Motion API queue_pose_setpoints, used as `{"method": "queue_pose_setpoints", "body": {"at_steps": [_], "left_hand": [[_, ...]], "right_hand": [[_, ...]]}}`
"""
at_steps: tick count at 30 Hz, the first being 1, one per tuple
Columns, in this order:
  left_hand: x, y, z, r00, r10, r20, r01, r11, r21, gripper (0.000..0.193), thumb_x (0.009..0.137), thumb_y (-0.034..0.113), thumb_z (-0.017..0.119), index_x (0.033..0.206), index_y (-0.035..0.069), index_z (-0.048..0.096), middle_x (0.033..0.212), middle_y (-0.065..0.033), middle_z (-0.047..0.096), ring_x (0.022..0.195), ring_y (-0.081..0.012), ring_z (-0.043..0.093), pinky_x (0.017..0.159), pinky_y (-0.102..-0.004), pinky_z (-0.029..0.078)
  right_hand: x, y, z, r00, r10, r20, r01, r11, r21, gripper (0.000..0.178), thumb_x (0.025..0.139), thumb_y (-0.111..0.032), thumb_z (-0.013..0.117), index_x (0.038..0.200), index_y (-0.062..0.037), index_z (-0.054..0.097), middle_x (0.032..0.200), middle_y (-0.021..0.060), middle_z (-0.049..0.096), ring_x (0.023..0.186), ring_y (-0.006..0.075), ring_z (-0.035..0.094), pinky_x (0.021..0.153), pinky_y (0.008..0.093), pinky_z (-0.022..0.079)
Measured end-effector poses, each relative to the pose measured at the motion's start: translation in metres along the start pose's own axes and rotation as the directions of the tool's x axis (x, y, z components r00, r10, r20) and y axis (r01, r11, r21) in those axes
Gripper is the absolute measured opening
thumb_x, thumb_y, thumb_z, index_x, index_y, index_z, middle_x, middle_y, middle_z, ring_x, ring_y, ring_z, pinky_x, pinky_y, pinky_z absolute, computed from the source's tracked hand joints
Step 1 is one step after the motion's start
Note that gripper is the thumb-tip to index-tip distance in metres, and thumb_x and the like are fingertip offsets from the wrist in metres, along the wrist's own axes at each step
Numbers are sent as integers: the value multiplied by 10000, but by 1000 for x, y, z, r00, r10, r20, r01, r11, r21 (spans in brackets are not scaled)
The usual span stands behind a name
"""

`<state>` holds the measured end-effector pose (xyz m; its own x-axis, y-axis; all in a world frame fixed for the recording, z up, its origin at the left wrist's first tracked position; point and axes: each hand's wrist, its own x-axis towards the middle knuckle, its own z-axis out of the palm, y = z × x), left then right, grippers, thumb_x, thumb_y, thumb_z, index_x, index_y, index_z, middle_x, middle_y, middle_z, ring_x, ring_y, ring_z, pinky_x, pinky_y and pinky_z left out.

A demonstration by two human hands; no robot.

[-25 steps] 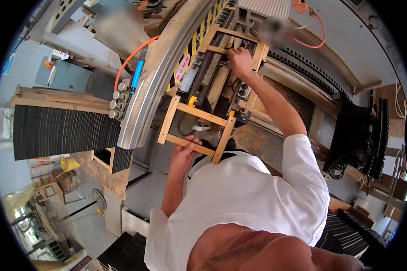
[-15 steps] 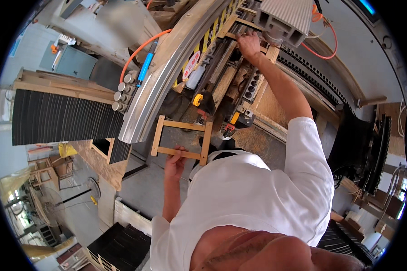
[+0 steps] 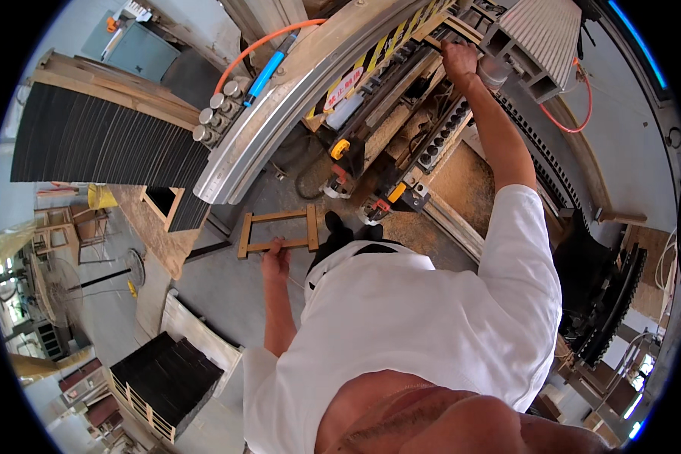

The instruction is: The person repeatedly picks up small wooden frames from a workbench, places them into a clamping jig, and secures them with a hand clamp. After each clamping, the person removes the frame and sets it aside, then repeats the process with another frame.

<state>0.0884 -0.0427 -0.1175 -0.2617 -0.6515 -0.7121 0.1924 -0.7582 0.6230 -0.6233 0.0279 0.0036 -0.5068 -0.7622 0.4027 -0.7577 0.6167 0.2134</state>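
My left hand (image 3: 276, 261) is closed on the near bar of a small rectangular wooden frame (image 3: 308, 240), with two long rails joined by two cross pieces. The frame hangs in the air to the left of my legs. Stretched far forward, my right hand (image 3: 460, 62) is curled at a second wooden frame (image 3: 432, 39), which lies in the machine beneath a ribbed grey metal block (image 3: 533, 34). Its fingertips are partly hidden. Metal rails (image 3: 401, 94) of the machine run toward me, with sawdust on and between them.
A curved machine beam (image 3: 280, 98) with striped yellow-black tape, an orange hose (image 3: 240, 51) and a blue air tool (image 3: 265, 78) stands at my front left. Black bellows (image 3: 106, 136) lie farther left. A stack of dark strips (image 3: 166, 374) sits behind left, a fan (image 3: 134, 267) beyond.
My left hand has moved the wooden frame left, away from my body. The view has shifted, and my right hand stays at the frame in the machine.
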Motion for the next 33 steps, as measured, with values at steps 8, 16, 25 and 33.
{"method": "queue_pose_setpoints", "body": {"at_steps": [8, 16, 25, 33], "left_hand": [[20, -5, -5, 994, -39, -106, 49, 995, 92, 183, 851, 145, 665, 1020, 79, 642, 981, -10, 631, 873, -160, 589, 692, -284, 493], [10, 6, 15, 979, 154, -134, -117, 961, 251, 241, 814, 135, 694, 1017, 32, 615, 888, -40, 636, 678, -141, 578, 542, -272, 470], [-21, 65, -7, 896, 386, -220, -302, 892, 336, 256, 861, 188, 659, 1047, 22, 600, 920, -47, 636, 787, -122, 604, 605, -249, 473], [-20, 187, -89, 805, 541, -244, -522, 841, 143, 239, 879, 148, 653, 1079, 21, 627, 959, -30, 638, 866, -142, 623, 721, -285, 525]], "right_hand": [[1, 7, -12, 999, 36, 41, -36, 999, 10, 150, 850, -145, 556, 973, -135, 641, 800, 145, 676, 897, 344, 602, 819, 485, 407], [2, 0, -42, 989, 114, 94, -116, 993, 18, 130, 847, -124, 533, 918, -105, 641, 814, 155, 674, 858, 338, 628, 762, 508, 446], [8, -18, -50, 931, 239, 276, -224, 971, -86, 220, 906, -216, 536, 1096, -156, 631, 1021, 142, 681, 944, 356, 656, 706, 515, 535], [-4, -50, -84, 909, 356, 216, -392, 907, 155, 329, 865, -298, 585, 1153, -160, 661, 976, 145, 694, 933, 349, 652, 782, 456, 519]]}}
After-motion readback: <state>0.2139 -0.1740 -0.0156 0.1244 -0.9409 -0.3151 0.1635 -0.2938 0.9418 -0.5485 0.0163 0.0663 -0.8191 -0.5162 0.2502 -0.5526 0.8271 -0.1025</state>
